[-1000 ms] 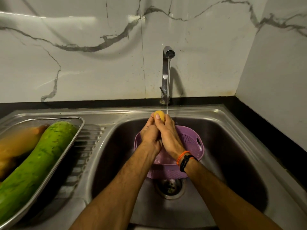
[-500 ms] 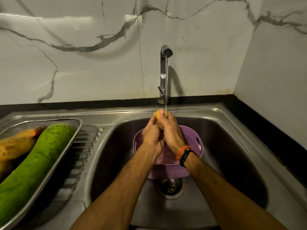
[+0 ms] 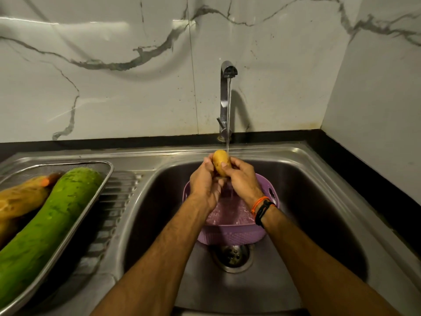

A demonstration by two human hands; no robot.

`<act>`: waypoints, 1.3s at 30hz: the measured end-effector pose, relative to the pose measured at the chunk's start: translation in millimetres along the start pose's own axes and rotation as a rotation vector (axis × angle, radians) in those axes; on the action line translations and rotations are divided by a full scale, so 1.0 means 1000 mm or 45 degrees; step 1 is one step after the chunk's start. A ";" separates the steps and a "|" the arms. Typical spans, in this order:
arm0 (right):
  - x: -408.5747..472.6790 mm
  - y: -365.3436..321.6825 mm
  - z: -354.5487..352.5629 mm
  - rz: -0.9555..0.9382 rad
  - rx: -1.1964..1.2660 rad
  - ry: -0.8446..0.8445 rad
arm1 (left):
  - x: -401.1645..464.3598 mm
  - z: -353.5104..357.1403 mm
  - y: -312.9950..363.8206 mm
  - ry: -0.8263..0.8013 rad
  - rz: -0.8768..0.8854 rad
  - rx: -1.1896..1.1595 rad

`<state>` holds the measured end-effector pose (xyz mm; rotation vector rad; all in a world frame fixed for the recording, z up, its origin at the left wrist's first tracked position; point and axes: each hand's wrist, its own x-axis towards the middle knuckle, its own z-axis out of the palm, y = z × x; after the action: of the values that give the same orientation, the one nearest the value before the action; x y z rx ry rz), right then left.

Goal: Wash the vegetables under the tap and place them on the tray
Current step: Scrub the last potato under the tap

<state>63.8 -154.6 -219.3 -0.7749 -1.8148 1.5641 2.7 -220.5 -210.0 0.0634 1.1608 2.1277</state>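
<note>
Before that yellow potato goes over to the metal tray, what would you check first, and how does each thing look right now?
1. Grip: left hand and right hand both hold the small yellow potato: ok.
2. Rinse: the stream from the chrome tap lands on the potato: ok.
3. Potato fully clean: underside hidden by fingers: cannot tell.
4. Room on the steel mesh tray: the long green gourd and a yellowish vegetable fill most of what shows: cannot tell.
5. Drips: the purple plastic colander sits below the hands in the steel sink: ok.
</note>
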 end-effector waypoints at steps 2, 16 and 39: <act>-0.002 -0.002 -0.002 -0.025 0.036 0.000 | 0.001 -0.004 0.002 -0.016 0.013 0.056; -0.002 0.000 -0.003 -0.152 -0.135 0.196 | 0.006 -0.009 -0.003 0.035 0.124 0.286; -0.004 0.001 0.021 -0.063 -0.090 0.021 | 0.005 -0.005 -0.010 -0.159 0.254 0.361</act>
<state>50.7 -170.7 -223.0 -0.7674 -1.8717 1.4656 3.0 -217.7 -221.3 0.4510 1.4217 2.0781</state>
